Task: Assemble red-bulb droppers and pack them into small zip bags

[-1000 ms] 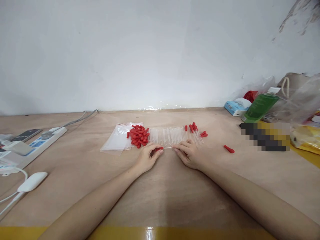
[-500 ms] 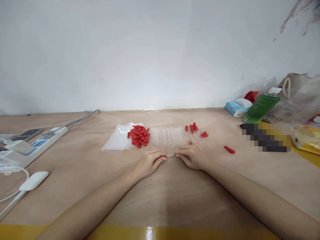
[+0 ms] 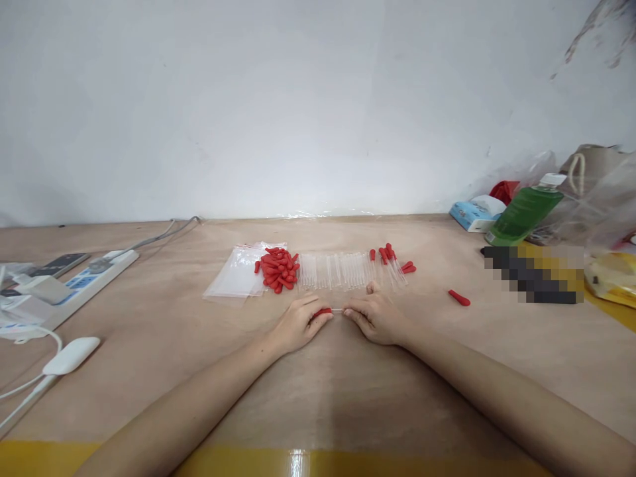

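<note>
My left hand (image 3: 304,323) is closed round a red rubber dropper bulb (image 3: 324,311), part of which shows between thumb and fingers. From the bulb's right end a thin glass dropper tube (image 3: 338,311) runs to my right hand (image 3: 375,319), which pinches it. A short stretch of tube is visible between the hands. Beyond my left hand lies a pile of red bulbs (image 3: 279,270). A row of clear tubes (image 3: 330,270) lies to the pile's right. Several droppers with red bulbs (image 3: 386,254) rest past the row's right end.
Clear plastic bags (image 3: 231,273) lie left of the pile. A single red bulb (image 3: 458,298) is off to the right. A power strip (image 3: 94,288) with cables stands at left. At right are a green bottle (image 3: 527,212), a tissue pack (image 3: 472,215) and a pixelated dark object (image 3: 531,275).
My right hand has moved slightly left, so less tube shows between the hands. More of the red bulb is visible at my left fingertips. The view has shifted a little.
</note>
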`<state>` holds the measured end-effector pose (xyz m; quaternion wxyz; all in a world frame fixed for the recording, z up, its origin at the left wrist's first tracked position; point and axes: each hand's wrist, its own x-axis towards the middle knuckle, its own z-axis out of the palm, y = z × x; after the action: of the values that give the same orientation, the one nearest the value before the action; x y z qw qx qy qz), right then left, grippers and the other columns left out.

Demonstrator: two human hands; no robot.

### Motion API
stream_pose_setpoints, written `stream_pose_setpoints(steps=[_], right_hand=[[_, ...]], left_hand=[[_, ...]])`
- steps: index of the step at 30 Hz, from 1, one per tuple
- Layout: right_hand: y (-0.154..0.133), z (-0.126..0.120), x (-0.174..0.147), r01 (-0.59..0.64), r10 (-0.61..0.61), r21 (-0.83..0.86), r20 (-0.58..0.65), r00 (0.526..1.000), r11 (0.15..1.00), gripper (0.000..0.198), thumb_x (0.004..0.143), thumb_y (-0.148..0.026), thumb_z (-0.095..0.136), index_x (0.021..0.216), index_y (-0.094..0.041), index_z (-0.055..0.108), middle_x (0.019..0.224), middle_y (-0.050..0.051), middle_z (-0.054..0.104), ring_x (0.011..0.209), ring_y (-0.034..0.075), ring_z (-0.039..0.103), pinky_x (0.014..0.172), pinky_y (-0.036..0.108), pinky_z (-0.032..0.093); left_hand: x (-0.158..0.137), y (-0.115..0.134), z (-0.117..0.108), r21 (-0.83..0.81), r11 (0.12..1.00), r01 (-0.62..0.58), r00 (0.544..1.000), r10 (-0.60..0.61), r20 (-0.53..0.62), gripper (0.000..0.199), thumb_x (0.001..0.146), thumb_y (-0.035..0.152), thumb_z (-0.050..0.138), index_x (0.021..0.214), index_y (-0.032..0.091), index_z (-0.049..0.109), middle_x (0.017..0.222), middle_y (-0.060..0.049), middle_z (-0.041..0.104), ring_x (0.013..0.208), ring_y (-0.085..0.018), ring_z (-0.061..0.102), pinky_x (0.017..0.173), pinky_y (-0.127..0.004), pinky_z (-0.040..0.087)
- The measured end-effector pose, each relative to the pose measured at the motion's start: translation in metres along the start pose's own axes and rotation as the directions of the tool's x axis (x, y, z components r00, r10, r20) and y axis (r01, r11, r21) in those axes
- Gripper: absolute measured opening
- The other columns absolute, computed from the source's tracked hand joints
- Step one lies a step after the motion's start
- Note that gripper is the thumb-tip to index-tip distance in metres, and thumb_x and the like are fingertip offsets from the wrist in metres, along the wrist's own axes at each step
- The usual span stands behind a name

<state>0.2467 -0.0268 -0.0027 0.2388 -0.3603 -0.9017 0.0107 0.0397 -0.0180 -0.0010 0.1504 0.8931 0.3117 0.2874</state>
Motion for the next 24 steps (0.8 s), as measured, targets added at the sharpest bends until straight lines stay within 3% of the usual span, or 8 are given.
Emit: stream_pose_setpoints(steps=[4, 7, 9, 11, 13, 15, 18, 24], right_hand=[[0.004, -0.011, 0.005, -0.002, -0.002, -0.063, -0.068, 0.998, 0.998, 0.023, 0.085, -0.024, 0.042, 0.076, -0.019, 0.062, 0.074, 0.003, 0.061, 0.069, 0.014, 0.051, 0.071, 0.032, 0.029], [0.022, -0.026, 0.007, -0.155, 0.143, -0.058, -0.178, 0.974, 0.986, 0.023, 0.083, -0.027, 0.045, 0.074, -0.020, 0.065, 0.075, 0.005, 0.060, 0.072, 0.016, 0.051, 0.068, 0.030, 0.032], [0.043, -0.036, 0.007, -0.349, 0.347, 0.032, -0.230, 0.909, 0.937, 0.026, 0.082, -0.027, 0.044, 0.070, -0.018, 0.066, 0.069, 0.004, 0.059, 0.065, 0.014, 0.051, 0.063, 0.027, 0.035], [0.064, -0.043, 0.005, -0.558, 0.569, 0.126, -0.282, 0.773, 0.820, 0.024, 0.079, -0.029, 0.046, 0.071, -0.017, 0.066, 0.067, 0.003, 0.060, 0.061, 0.014, 0.052, 0.059, 0.025, 0.036], [0.083, -0.045, 0.003, -0.675, 0.698, 0.187, -0.280, 0.660, 0.713, 0.022, 0.076, -0.029, 0.050, 0.074, -0.016, 0.067, 0.064, 0.002, 0.062, 0.059, 0.014, 0.053, 0.057, 0.024, 0.036], [0.095, -0.042, 0.001, -0.741, 0.763, 0.201, -0.276, 0.585, 0.641, 0.021, 0.074, -0.028, 0.050, 0.077, -0.015, 0.066, 0.063, 0.003, 0.062, 0.059, 0.015, 0.055, 0.058, 0.024, 0.037], [0.098, -0.033, 0.000, -0.795, 0.800, 0.171, -0.296, 0.522, 0.582, 0.022, 0.073, -0.026, 0.049, 0.084, -0.014, 0.064, 0.069, 0.006, 0.064, 0.066, 0.017, 0.057, 0.061, 0.025, 0.038], [0.085, -0.028, 0.004, -0.877, 0.858, 0.004, -0.211, 0.469, 0.480, 0.025, 0.077, -0.036, 0.046, 0.087, -0.019, 0.061, 0.082, 0.009, 0.065, 0.078, 0.025, 0.058, 0.060, 0.030, 0.038]], left_hand=[[0.000, -0.002, -0.002, -0.025, 0.996, 0.091, 0.989, -0.094, -0.117, 0.020, 0.084, 0.029, 0.049, 0.099, 0.019, 0.057, 0.087, -0.004, 0.058, 0.073, -0.014, 0.053, 0.066, -0.025, 0.043], [-0.003, -0.008, -0.003, -0.023, 0.988, 0.152, 0.967, -0.153, -0.206, 0.036, 0.081, 0.029, 0.053, 0.116, 0.020, 0.046, 0.094, -0.004, 0.054, 0.066, -0.012, 0.051, 0.062, -0.024, 0.044], [-0.005, -0.010, -0.003, -0.010, 0.987, 0.158, 0.971, -0.157, -0.180, 0.035, 0.082, 0.026, 0.052, 0.116, 0.021, 0.045, 0.091, -0.003, 0.053, 0.061, -0.010, 0.048, 0.060, -0.024, 0.044], [-0.006, -0.010, -0.002, 0.013, 0.991, 0.131, 0.985, -0.129, -0.112, 0.032, 0.082, 0.024, 0.051, 0.114, 0.021, 0.047, 0.091, -0.003, 0.051, 0.064, -0.011, 0.048, 0.064, -0.025, 0.044], [-0.005, -0.008, -0.002, 0.032, 0.994, 0.103, 0.993, -0.101, -0.059, 0.031, 0.082, 0.021, 0.050, 0.113, 0.021, 0.048, 0.093, -0.003, 0.051, 0.068, -0.011, 0.049, 0.066, -0.026, 0.044], [-0.004, -0.006, -0.001, 0.032, 0.995, 0.091, 0.995, -0.090, -0.032, 0.029, 0.082, 0.020, 0.049, 0.112, 0.021, 0.050, 0.093, -0.003, 0.050, 0.069, -0.011, 0.049, 0.066, -0.025, 0.044], [-0.004, -0.006, -0.002, 0.029, 0.995, 0.093, 0.995, -0.092, -0.024, 0.025, 0.083, 0.020, 0.049, 0.108, 0.020, 0.052, 0.092, -0.003, 0.050, 0.068, -0.011, 0.048, 0.065, -0.025, 0.044], [-0.004, -0.008, -0.001, 0.039, 0.995, 0.093, 0.995, -0.092, -0.022, 0.023, 0.083, 0.021, 0.048, 0.105, 0.020, 0.054, 0.090, -0.004, 0.050, 0.068, -0.012, 0.049, 0.065, -0.026, 0.043]])
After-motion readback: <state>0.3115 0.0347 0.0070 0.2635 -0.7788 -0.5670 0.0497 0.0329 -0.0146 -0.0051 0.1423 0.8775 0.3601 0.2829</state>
